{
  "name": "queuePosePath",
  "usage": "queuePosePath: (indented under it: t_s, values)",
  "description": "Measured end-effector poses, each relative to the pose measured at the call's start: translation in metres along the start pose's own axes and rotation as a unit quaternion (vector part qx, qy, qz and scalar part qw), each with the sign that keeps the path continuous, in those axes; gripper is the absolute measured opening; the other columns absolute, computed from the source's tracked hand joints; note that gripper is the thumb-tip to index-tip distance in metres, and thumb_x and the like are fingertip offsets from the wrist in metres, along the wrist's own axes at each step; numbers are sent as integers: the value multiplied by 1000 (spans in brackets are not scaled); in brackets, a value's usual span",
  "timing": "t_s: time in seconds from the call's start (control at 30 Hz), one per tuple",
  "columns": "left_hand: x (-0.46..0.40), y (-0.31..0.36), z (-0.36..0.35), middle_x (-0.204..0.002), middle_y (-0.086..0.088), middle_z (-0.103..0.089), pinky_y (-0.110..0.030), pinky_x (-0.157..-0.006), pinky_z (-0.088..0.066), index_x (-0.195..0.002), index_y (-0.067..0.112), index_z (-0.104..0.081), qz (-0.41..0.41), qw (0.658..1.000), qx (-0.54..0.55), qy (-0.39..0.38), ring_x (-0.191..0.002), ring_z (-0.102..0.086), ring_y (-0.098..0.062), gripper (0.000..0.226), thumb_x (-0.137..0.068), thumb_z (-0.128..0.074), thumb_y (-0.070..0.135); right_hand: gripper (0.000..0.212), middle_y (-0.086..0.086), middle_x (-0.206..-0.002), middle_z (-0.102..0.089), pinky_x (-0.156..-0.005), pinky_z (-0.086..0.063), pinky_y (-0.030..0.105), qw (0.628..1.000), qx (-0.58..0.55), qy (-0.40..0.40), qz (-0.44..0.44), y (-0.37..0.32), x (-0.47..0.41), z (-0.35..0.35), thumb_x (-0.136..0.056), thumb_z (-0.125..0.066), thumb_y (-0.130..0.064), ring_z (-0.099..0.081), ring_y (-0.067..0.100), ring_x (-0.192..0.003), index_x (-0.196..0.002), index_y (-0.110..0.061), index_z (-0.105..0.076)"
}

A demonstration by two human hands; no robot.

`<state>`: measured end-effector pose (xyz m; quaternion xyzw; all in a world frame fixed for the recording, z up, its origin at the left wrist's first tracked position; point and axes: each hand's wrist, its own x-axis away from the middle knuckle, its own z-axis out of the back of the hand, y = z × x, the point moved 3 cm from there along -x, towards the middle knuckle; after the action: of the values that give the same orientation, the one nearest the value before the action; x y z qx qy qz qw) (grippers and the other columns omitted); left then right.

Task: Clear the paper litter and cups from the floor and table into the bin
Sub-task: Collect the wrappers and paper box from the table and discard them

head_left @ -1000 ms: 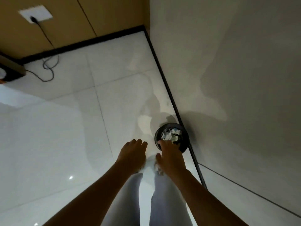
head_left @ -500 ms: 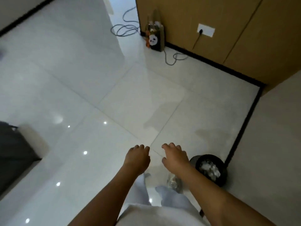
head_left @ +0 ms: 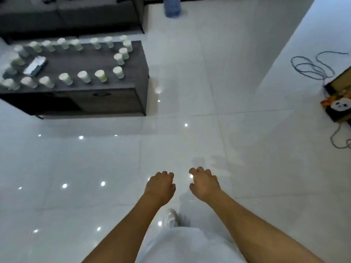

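Both hands hang out in front over the white tiled floor (head_left: 237,103), and neither carries anything. The left hand (head_left: 160,186) has its fingers loosely curled under, a slack and empty grip; the right hand (head_left: 204,184) is the same, knuckles up and nothing pinched or held.

The cups (head_left: 83,75) are the obvious work left. A great many pale paper cups stand along the edges of the dark worktop (head_left: 106,100) up at about ten o'clock, well apart from the hands, ringing a flat boxy object (head_left: 35,65) that is too blurred to identify. None of them looks disturbed.

The stretch of floor in view shows no paper litter, which suggests that part is finished or nearly so, though much of the room is out of sight. The bin is not in view at all.

Out at three o'clock lie a loose coil of cable (head_left: 311,68) and a box with a panda print (head_left: 337,109); a blue bottle (head_left: 171,6) stands at twelve. A shoe (head_left: 171,218) shows below the hands.

I judge the task well short of done: the cups on the worktop are all to be carried over.
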<state>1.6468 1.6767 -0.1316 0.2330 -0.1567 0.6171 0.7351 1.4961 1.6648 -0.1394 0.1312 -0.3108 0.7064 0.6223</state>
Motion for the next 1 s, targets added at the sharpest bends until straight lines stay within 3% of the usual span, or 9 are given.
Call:
queuePosePath:
  t_s: [0.2, 0.33, 0.57, 1.0]
  values:
    - [19, -140, 31, -124, -6, -55, -34, -93, -45, -132, 14, -45, 122, 988, 87, 28, -113, -52, -23, 39, -99, -39, 33, 45, 6, -129, -47, -88, -40, 37, 989, 77, -23, 128, -155, -65, 9, -93, -47, -22, -46, 28, -116, -137, -18, -39]
    - [18, -205, 46, -121, -6, -55, -33, -90, -45, -130, 14, -46, 184, 973, 132, 36, -111, -52, -23, 37, -99, -39, 32, 48, 6, -132, -46, -92, -40, 38, 975, 120, -43, 184, -224, -107, 23, -93, -47, -21, -44, 28, -119, -140, -19, -37]
    - [-35, -307, 83, -124, -5, -54, -33, -91, -45, -131, 16, -46, 260, 947, 183, 42, -114, -51, -23, 37, -98, -39, 33, 48, 6, -133, -45, -96, -39, 39, 954, 178, -90, 223, -309, -217, 62, -93, -47, -22, -43, 28, -120, -140, -20, -37]
    - [-138, -518, 203, -120, -4, -55, -33, -89, -46, -130, 15, -47, 352, 896, 259, 75, -113, -52, -22, 37, -98, -39, 33, 47, 5, -132, -45, -94, -39, 39, 931, 214, -103, 278, -500, -418, 157, -94, -48, -23, -42, 27, -121, -139, -21, -37]
